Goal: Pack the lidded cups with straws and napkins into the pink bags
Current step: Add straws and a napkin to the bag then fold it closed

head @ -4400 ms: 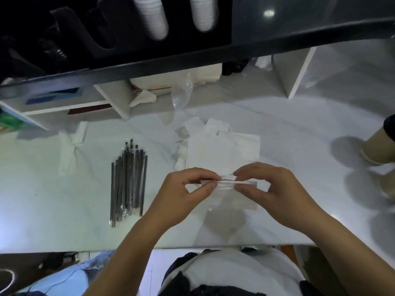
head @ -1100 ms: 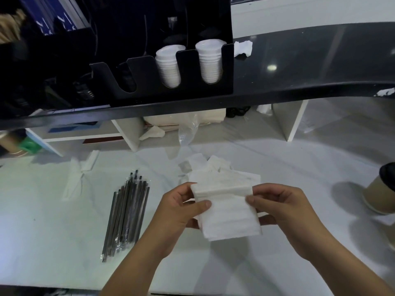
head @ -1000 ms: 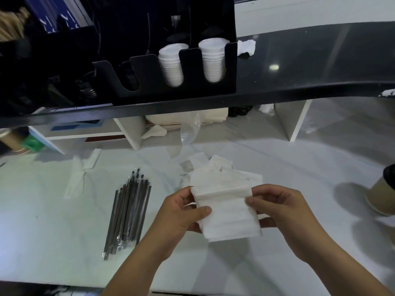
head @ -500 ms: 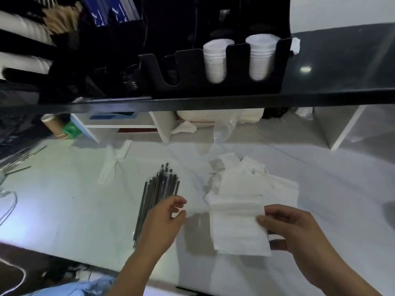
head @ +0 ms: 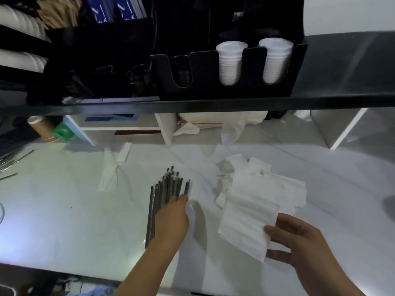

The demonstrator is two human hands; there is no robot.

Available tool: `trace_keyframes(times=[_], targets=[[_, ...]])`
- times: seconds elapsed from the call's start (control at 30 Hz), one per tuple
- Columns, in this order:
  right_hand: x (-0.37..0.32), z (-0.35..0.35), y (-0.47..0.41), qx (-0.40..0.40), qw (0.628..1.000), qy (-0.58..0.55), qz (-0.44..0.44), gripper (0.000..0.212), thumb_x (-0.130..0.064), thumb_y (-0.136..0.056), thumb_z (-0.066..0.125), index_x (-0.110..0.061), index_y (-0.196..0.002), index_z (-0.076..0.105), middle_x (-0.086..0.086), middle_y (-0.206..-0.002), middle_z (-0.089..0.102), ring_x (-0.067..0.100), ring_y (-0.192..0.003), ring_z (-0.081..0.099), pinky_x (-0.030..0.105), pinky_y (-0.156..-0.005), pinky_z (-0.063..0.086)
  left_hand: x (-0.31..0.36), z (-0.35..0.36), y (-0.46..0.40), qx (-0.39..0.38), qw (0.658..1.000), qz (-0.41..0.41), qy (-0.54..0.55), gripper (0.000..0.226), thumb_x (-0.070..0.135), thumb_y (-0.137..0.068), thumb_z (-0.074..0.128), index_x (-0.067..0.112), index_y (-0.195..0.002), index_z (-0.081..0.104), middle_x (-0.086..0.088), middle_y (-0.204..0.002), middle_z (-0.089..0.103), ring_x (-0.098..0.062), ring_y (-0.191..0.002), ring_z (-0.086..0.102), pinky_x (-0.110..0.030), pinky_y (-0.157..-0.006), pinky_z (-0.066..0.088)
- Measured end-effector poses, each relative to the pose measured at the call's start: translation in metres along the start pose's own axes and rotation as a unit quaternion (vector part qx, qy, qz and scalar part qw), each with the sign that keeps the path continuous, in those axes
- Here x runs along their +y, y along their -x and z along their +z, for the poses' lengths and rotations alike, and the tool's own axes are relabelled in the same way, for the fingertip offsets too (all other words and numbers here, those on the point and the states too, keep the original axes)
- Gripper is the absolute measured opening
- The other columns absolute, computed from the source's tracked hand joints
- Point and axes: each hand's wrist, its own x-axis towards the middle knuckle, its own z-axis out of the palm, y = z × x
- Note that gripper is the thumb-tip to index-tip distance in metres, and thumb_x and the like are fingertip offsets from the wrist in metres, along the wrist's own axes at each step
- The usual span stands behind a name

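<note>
Black holder (head: 233,86): on the dark shelf (head: 342,99) we see a slotted rack; two slots each hold a stack of white cups (head: 229,60), and a third slot to their left seems to hold something dark that we cannot make out.
Upper left shelves: we see rows of white cup stacks (head: 15,20) lying sideways and a bunch of tan paper-wrapped sticks (head: 57,13) beside them.
Under the shelf: we see a brown cup with a lid (head: 42,129) lying on its side at the far left, next to something green, and a clear plastic bag (head: 233,129) further right.
Counter (head: 64,210): pale marble; we count no pink bag in this view.
Straws (head: 164,197): a bundle of dark wrapped straws lies on the counter, left of centre, fanned out at its far end.
Loose napkins (head: 267,180): a messy white pile sits on the counter to the right of the straws, apart from them.
Left hand (head: 171,218): we see it palm down over the near part of the straws, fingertips on the bundle; whether the fingers are closing on a straw we cannot tell, since the back of the hand hides them.
Right hand (head: 297,242): it pinches the near corner of a folded napkin stack (head: 248,223) between thumb on top and fingers beneath, holding the stack above the counter, just in front of the loose pile.
</note>
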Motion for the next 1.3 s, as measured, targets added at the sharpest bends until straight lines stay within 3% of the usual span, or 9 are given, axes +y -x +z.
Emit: trace_keyframes(times=[0.13,0.27,0.37,0.43,0.6,0.7,0.83,1.0,1.3], targets=[[0.003,0.006,0.008,0.022,1.0,0.0,-0.001,0.021,0.015,-0.082,0.064,-0.001,-0.087,0.078,0.026,-0.093,0.073,0.029,-0.071,0.072,0.04,-0.054,0.059,-0.003,-0.005,0.001,0.015,0.999,-0.002,0.035,0.056,0.009,-0.092,0.046,0.031,-0.144,0.04,0.0,-0.108,0.068,-0.023,-0.093,0.067,-0.029,-0.063,0.044],[0.005,0.015,0.014,0.04,0.999,-0.004,0.002,0.019,0.016,-0.082,0.064,0.003,-0.09,0.076,0.026,-0.091,0.074,0.033,-0.071,0.07,0.038,-0.052,0.058,-0.007,-0.015,0.001,0.003,0.999,-0.015,0.052,0.031,0.018,-0.09,0.05,0.026,-0.12,0.056,0.003,-0.092,0.068,-0.023,-0.086,0.066,-0.03,-0.063,0.049],[0.004,0.022,0.016,0.047,0.999,0.008,-0.008,0.02,0.015,-0.083,0.064,0.002,-0.09,0.077,0.023,-0.09,0.075,0.034,-0.075,0.07,0.04,-0.054,0.059,-0.008,-0.025,0.001,0.007,0.999,-0.016,0.049,0.014,0.021,-0.092,0.053,0.023,-0.105,0.058,0.008,-0.077,0.058,-0.014,-0.069,0.056,-0.022,-0.049,0.033],[0.002,0.026,0.017,0.051,0.998,0.016,-0.015,0.021,0.014,-0.083,0.064,-0.001,-0.089,0.078,0.021,-0.09,0.075,0.034,-0.077,0.071,0.04,-0.056,0.06,-0.009,-0.029,0.001,0.018,0.998,-0.021,0.061,0.015,0.022,-0.093,0.053,0.025,-0.104,0.062,0.009,-0.077,0.062,-0.011,-0.065,0.051,-0.022,-0.05,0.032],[0.0,0.036,0.015,0.057,0.998,0.016,-0.024,0.02,0.013,-0.084,0.065,-0.001,-0.09,0.077,0.02,-0.09,0.075,0.038,-0.083,0.072,0.039,-0.055,0.06,-0.018,-0.035,-0.003,0.012,0.989,-0.036,0.144,0.016,0.021,-0.091,0.061,0.027,-0.104,0.068,0.012,-0.09,0.071,-0.012,-0.077,0.062,-0.026,-0.066,0.05],[0.002,0.04,0.013,0.065,0.998,0.008,-0.024,0.019,0.013,-0.083,0.065,0.001,-0.092,0.076,0.02,-0.091,0.076,0.041,-0.086,0.07,0.04,-0.055,0.06,-0.023,-0.036,-0.004,-0.004,0.977,-0.052,0.206,0.02,0.019,-0.088,0.067,0.027,-0.106,0.071,0.015,-0.092,0.069,-0.006,-0.078,0.059,-0.014,-0.062,0.042],[0.007,0.043,0.009,0.069,0.997,-0.007,-0.023,0.02,0.014,-0.084,0.064,0.001,-0.093,0.076,0.019,-0.09,0.076,0.037,-0.083,0.071,0.038,-0.054,0.059,-0.024,-0.044,-0.002,-0.046,0.936,-0.078,0.341,0.026,0.012,-0.084,0.074,0.025,-0.107,0.072,0.01,-0.093,0.071,-0.003,-0.077,0.064,-0.005,-0.06,0.043],[0.011,0.048,0.002,0.064,0.997,-0.031,-0.021,0.023,0.013,-0.085,0.062,0.0,-0.099,0.075,0.02,-0.097,0.076,0.038,-0.09,0.073,0.045,-0.065,0.061,0.002,-0.072,0.021,-0.144,0.813,-0.071,0.56,0.029,-0.002,-0.077,0.079,0.023,-0.091,0.076,-0.001,-0.08,0.075,-0.015,-0.073,0.073,-0.033,-0.069,0.061],[0.001,0.063,0.009,-0.031,0.998,-0.034,-0.043,0.033,0.01,-0.091,0.05,-0.001,-0.112,0.073,0.021,-0.11,0.073,0.04,-0.101,0.071,0.057,-0.088,0.057,0.037,-0.073,0.036,-0.208,0.799,-0.008,0.564,0.022,0.0,-0.075,0.081,0.017,-0.089,0.077,-0.003,-0.079,0.071,-0.013,-0.072,0.07,-0.025,-0.065,0.056]])
